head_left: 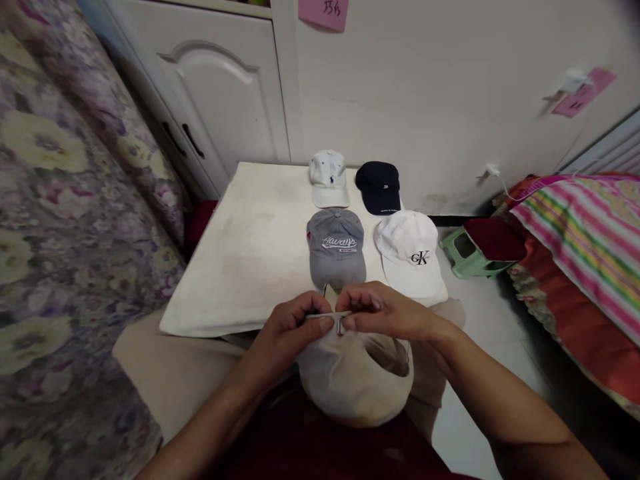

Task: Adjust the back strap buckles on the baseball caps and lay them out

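Note:
I hold a beige cap (355, 377) upside down over my lap, its back facing up. My left hand (287, 333) pinches the left end of the cap's rear strap (330, 317). My right hand (383, 310) pinches the strap's right end at a small metal buckle (340, 325). Both hands are closed on the strap, fingertips almost touching. Just beyond my hands, on a cream table (245, 253), lie a grey cap (336, 248) with white lettering and a white cap (411, 252) with a black logo.
Further back on the table sit a small white cap (329, 177) and a navy cap (379, 187). A green stool with a dark red cushion (483, 248) stands right of the table. A striped bed (585, 247) is at right, a floral curtain (60, 220) at left, white cabinet doors (215, 100) behind.

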A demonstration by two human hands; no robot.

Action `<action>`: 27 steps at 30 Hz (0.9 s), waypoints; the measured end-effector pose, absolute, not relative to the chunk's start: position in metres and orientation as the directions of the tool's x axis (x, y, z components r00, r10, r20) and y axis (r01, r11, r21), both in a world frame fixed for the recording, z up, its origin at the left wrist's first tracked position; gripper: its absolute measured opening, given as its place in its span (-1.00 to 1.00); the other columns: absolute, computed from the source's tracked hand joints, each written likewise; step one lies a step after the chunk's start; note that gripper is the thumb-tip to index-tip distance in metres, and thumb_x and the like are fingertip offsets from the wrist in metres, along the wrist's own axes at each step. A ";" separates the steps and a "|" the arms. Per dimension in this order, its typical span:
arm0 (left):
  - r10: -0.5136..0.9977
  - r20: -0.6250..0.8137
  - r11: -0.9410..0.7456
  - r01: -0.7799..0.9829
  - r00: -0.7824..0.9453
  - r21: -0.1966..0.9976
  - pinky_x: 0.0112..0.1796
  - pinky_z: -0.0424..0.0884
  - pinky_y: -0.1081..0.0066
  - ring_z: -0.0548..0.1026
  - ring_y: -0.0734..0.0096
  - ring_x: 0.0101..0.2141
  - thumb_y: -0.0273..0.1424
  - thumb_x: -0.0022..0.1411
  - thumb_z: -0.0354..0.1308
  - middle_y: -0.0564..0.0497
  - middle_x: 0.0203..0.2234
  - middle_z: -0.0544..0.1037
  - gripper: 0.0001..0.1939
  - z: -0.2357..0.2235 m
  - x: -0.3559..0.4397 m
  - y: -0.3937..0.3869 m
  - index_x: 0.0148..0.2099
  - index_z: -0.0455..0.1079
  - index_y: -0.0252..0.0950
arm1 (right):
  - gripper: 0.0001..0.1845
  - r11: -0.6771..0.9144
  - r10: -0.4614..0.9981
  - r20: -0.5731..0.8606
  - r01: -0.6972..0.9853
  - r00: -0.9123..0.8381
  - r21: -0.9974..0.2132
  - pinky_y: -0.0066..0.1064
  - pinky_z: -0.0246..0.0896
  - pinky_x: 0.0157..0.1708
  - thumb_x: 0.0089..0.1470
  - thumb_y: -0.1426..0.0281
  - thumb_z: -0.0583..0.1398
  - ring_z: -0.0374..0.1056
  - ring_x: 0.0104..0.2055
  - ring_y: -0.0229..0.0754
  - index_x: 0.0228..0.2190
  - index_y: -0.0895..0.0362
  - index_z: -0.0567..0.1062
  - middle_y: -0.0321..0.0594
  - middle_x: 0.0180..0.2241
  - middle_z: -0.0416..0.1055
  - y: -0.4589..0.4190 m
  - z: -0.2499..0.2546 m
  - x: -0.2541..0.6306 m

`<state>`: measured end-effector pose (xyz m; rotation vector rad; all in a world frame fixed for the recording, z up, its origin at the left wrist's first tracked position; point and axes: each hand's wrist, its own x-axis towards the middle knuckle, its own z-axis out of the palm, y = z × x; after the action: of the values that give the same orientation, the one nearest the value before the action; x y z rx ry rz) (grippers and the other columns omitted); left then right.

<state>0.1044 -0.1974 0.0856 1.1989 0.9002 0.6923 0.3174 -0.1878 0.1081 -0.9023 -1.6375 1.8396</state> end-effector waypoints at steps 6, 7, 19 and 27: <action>0.848 -0.207 0.228 0.016 0.487 0.974 -0.51 0.10 0.50 0.24 0.51 -0.53 -0.22 0.19 0.26 0.12 -0.54 0.39 -0.77 0.085 0.106 -0.196 -0.33 0.36 -0.27 | -0.84 -0.104 0.771 -0.130 0.078 -0.623 -0.992 -0.47 0.10 -0.41 0.06 0.36 0.29 0.22 -0.41 -0.32 -0.35 0.15 0.41 -0.36 -0.44 0.33 -0.189 0.107 0.319; 0.850 -0.204 0.225 0.015 0.486 0.974 -0.51 0.10 0.50 0.24 0.51 -0.53 -0.22 0.19 0.26 0.12 -0.54 0.38 -0.77 0.085 0.107 -0.196 -0.33 0.36 -0.27 | -0.83 -0.121 0.767 -0.133 0.063 -0.628 -0.991 -0.47 0.11 -0.40 0.05 0.37 0.30 0.23 -0.41 -0.31 -0.35 0.15 0.41 -0.35 -0.43 0.34 -0.189 0.106 0.319; 0.862 -0.193 0.201 0.033 0.469 0.979 -0.50 0.11 0.49 0.24 0.50 -0.53 -0.21 0.18 0.27 0.14 -0.54 0.37 -0.77 0.087 0.106 -0.197 -0.34 0.37 -0.26 | -0.86 -0.111 0.816 -0.131 0.069 -0.564 -0.991 -0.48 0.11 -0.42 0.05 0.40 0.29 0.23 -0.41 -0.31 -0.34 0.13 0.42 -0.35 -0.42 0.35 -0.195 0.103 0.315; 0.854 -0.185 0.204 0.014 0.487 0.979 -0.50 0.10 0.50 0.23 0.54 -0.52 -0.22 0.22 0.25 0.14 -0.52 0.37 -0.78 0.085 0.107 -0.197 -0.32 0.35 -0.26 | -0.83 -0.263 0.772 -0.157 -0.085 -0.616 -0.961 -0.52 0.11 -0.42 0.05 0.37 0.32 0.24 -0.43 -0.35 -0.32 0.16 0.47 -0.36 -0.43 0.36 -0.192 0.100 0.319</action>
<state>0.1066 -0.1975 0.0845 1.2336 0.8953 0.7111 0.3191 -0.1915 0.0997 -0.8626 -1.4111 1.9310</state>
